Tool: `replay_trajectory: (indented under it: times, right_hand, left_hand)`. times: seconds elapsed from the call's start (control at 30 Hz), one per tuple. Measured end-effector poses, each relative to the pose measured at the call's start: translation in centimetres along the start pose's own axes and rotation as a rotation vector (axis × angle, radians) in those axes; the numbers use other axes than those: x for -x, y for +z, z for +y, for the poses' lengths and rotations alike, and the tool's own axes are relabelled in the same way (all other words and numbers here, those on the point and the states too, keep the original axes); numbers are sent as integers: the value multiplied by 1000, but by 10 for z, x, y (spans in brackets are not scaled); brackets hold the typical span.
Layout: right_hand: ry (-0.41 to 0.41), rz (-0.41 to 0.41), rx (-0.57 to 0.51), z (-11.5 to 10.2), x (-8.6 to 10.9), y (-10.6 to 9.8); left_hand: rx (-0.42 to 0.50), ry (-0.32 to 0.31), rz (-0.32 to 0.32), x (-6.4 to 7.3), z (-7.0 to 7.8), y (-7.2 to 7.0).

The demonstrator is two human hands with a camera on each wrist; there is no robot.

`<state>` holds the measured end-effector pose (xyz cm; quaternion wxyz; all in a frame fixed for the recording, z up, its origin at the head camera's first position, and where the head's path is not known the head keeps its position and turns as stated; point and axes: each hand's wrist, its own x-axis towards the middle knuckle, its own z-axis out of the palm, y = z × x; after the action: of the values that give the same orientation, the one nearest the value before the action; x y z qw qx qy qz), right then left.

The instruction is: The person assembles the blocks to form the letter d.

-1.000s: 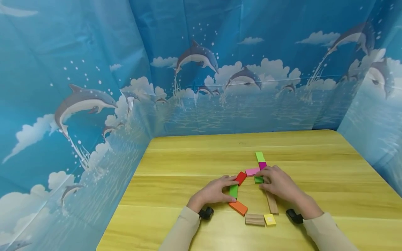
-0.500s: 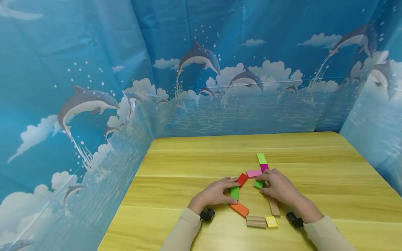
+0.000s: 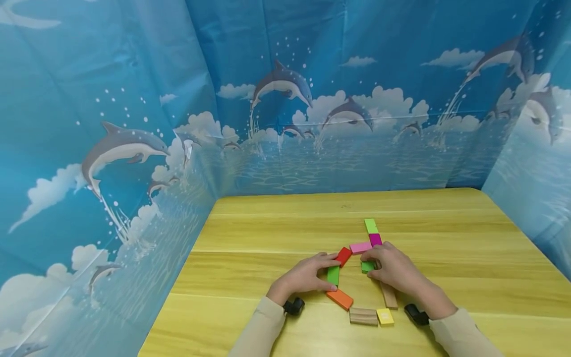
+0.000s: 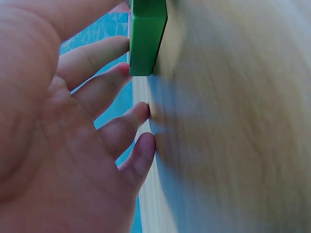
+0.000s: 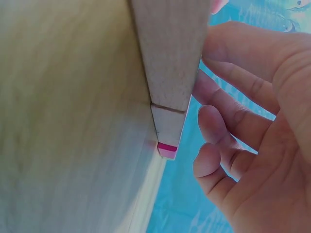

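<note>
Several flat toy blocks form a ring on the table. My left hand (image 3: 303,275) rests on its left side, fingertips on a red block (image 3: 343,257) and thumb near an orange block (image 3: 340,299). A green block (image 3: 333,275) lies between them; the left wrist view shows its end (image 4: 146,43) near extended fingers. My right hand (image 3: 394,268) pinches a small green block (image 3: 368,267) between thumb and index finger, inside the ring. That block is partly covered. Beneath this hand runs a plain wooden block (image 3: 389,296), seen close in the right wrist view.
Beyond the right hand, a pink block (image 3: 360,247), a magenta block (image 3: 375,240) and a light green block (image 3: 371,226) lie end to end or nearly so. A grooved wooden block (image 3: 363,316) and a yellow block (image 3: 385,317) lie at the front. A dolphin-print curtain (image 3: 285,163) surrounds the table.
The small green block has moved slightly toward the front, away from the pink block, with my right hand; it also turned a little. My left hand stays put.
</note>
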<state>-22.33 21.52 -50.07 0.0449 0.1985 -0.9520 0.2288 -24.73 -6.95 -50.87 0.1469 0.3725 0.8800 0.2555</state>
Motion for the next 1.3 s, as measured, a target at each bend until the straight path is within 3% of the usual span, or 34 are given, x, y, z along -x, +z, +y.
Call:
replay_trajectory:
  times: [0.53, 0.87, 1.3]
  right_hand:
    - [-45, -8, 27, -4, 2, -1]
    - [-98, 14, 80, -10, -3, -13]
    - [-135, 24, 126, -18, 11, -24]
  left_hand:
    - [-1, 17, 5, -1, 0, -1]
    - [-10, 11, 14, -3, -3, -4]
    - [0, 3, -3, -2, -3, 0]
